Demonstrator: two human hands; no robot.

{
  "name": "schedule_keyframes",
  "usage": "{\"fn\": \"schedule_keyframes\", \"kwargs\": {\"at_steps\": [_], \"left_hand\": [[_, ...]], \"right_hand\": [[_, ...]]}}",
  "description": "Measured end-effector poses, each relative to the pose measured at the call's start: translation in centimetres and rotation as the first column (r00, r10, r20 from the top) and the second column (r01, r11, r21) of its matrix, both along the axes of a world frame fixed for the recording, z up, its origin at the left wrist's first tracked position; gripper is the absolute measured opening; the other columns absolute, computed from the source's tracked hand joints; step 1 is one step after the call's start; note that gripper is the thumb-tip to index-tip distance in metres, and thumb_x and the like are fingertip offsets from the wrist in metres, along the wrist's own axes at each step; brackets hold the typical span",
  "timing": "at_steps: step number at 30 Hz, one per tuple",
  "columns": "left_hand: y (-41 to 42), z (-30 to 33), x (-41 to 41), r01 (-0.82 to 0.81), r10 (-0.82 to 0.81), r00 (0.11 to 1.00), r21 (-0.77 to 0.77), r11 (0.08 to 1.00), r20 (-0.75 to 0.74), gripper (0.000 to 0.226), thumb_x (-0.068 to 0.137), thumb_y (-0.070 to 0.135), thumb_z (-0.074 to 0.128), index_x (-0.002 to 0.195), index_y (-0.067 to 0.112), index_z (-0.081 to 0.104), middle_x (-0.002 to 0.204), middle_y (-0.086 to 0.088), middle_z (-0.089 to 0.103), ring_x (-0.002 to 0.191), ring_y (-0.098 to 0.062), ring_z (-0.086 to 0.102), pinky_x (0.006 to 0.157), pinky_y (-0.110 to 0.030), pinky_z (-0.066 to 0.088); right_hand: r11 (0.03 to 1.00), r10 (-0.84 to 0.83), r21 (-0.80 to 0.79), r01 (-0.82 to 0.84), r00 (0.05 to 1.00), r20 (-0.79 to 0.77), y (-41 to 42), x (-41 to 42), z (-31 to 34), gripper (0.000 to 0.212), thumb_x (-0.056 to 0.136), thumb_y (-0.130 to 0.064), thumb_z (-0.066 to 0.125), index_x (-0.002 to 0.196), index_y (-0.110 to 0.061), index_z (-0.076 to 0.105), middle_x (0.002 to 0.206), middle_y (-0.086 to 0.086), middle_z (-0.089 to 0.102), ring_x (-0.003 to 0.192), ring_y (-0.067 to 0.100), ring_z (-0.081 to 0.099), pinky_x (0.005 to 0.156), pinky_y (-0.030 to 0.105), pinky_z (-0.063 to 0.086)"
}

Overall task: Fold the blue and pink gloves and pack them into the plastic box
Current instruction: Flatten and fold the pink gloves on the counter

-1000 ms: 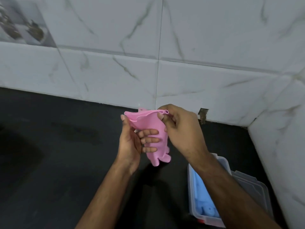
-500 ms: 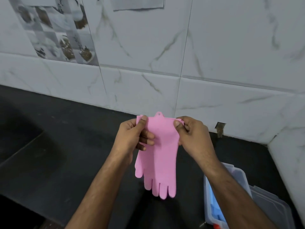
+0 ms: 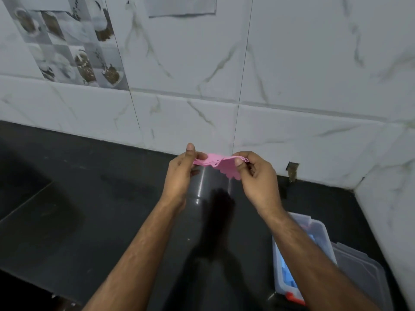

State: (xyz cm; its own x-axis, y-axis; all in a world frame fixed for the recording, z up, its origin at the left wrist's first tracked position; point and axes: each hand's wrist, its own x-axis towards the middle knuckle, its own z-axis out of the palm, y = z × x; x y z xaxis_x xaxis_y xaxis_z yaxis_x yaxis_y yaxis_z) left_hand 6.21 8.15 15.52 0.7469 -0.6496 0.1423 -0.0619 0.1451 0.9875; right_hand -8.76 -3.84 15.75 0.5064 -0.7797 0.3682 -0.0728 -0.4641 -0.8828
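fingers (image 3: 239, 163): both hands pinch glove edges, thumbs on top
left hand (image 3: 179, 178): grips left edge
right hand (image 3: 258, 180): grips right edge
glove (image 3: 221, 166): pink, held above counter (image 3: 89, 209)
box (image 3: 318, 230): lower right, blue glove (image 3: 286, 271) inside

No readable text, label, brand, number or sign is showing anywhere. The sheet (image 3: 182, 6) hanging high on the tiled wall (image 3: 314, 63) is looking blank, and the patterned tiles (image 3: 67, 43) are showing only pictures.
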Motion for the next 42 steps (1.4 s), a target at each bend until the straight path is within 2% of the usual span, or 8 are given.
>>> {"fn": "schedule_keyframes", "kwargs": {"at_steps": [5,9,16,23,26,31,37,42], "left_hand": [[2.9,-7.6,-1.7,-0.015,0.030,0.988,0.096,0.995,-0.153,0.022,0.105,0.016,0.062,0.091,0.009,0.077,0.084,-0.013,0.072,0.074,-0.022,0.058,0.067,-0.029,0.046],[7.7,-15.2,-4.0,0.048,0.061,0.945,0.322,0.946,-0.322,0.020,0.099,-0.008,0.057,0.094,0.002,0.074,0.083,-0.014,0.075,0.069,-0.022,0.066,0.061,-0.028,0.055],[12.7,-19.9,-5.1,0.101,0.062,0.900,0.344,0.933,-0.431,0.035,0.100,0.004,0.067,0.131,0.012,0.052,0.080,-0.007,0.079,0.068,-0.014,0.077,0.045,-0.026,0.057],[14.4,-21.8,-5.9,0.046,0.041,0.960,0.300,0.953,-0.278,0.027,0.101,0.005,0.067,0.126,0.012,0.061,0.084,-0.008,0.072,0.079,-0.020,0.078,0.050,-0.030,0.061],[14.8,-22.6,-6.0,0.017,0.051,0.982,0.354,0.935,-0.182,0.020,0.104,0.012,0.064,0.123,0.016,0.068,0.078,-0.003,0.075,0.070,-0.023,0.075,0.053,-0.034,0.063],[14.8,-22.8,-5.8,-0.015,0.067,0.992,0.432,0.902,-0.107,0.013,0.106,0.023,0.061,0.114,0.026,0.072,0.072,-0.006,0.077,0.046,-0.030,0.068,0.048,-0.035,0.059],[14.7,-22.3,-6.3,-0.078,0.114,0.991,0.389,0.918,-0.070,0.011,0.103,0.016,0.065,0.114,0.018,0.068,0.083,0.000,0.072,0.059,-0.022,0.074,0.041,-0.032,0.058],[14.6,-22.4,-6.4,-0.079,0.110,0.992,0.386,0.919,-0.060,0.009,0.104,0.019,0.064,0.110,0.017,0.071,0.076,0.004,0.070,0.054,-0.021,0.071,0.040,-0.031,0.057]], "right_hand": [[0.999,0.024,-0.040,-0.030,0.990,-0.139,4.9,-2.0,-7.8,0.013,0.094,-0.013,0.066,0.100,-0.023,0.071,0.100,-0.012,0.071,0.093,0.000,0.066,0.083,0.012,0.048],[0.982,0.181,0.018,-0.190,0.893,-0.411,9.1,-5.2,-15.5,0.014,0.090,-0.006,0.070,0.099,-0.015,0.073,0.104,-0.010,0.065,0.095,0.003,0.064,0.088,0.021,0.052],[0.933,0.254,-0.024,-0.359,0.706,-0.661,12.2,-7.0,-19.0,0.017,0.091,-0.025,0.073,0.108,-0.024,0.070,0.116,-0.016,0.052,0.107,0.004,0.053,0.088,0.026,0.050],[0.858,0.025,-0.271,-0.436,0.564,-0.826,12.5,-5.9,-18.2,0.035,0.094,-0.046,0.064,0.120,-0.024,0.067,0.116,-0.006,0.065,0.106,0.020,0.057,0.087,0.035,0.046],[0.835,0.064,-0.278,-0.474,0.588,-0.807,13.2,-4.2,-17.7,0.039,0.093,-0.045,0.065,0.126,-0.024,0.064,0.118,-0.004,0.062,0.108,0.021,0.056,0.087,0.036,0.049],[0.836,0.096,-0.202,-0.511,0.498,-0.862,13.7,-2.6,-18.2,0.038,0.095,-0.046,0.063,0.123,-0.021,0.059,0.120,-0.003,0.056,0.110,0.020,0.055,0.084,0.038,0.051],[0.866,0.213,-0.094,-0.491,0.533,-0.819,13.3,-3.3,-18.9,0.022,0.096,-0.037,0.064,0.113,-0.023,0.065,0.117,-0.007,0.054,0.108,0.014,0.052,0.078,0.041,0.054],[0.859,0.202,-0.156,-0.488,0.602,-0.773,13.2,-3.8,-19.0,0.010,0.101,-0.021,0.053,0.098,-0.020,0.062,0.103,-0.005,0.058,0.092,0.017,0.055,0.073,0.041,0.053]]}}
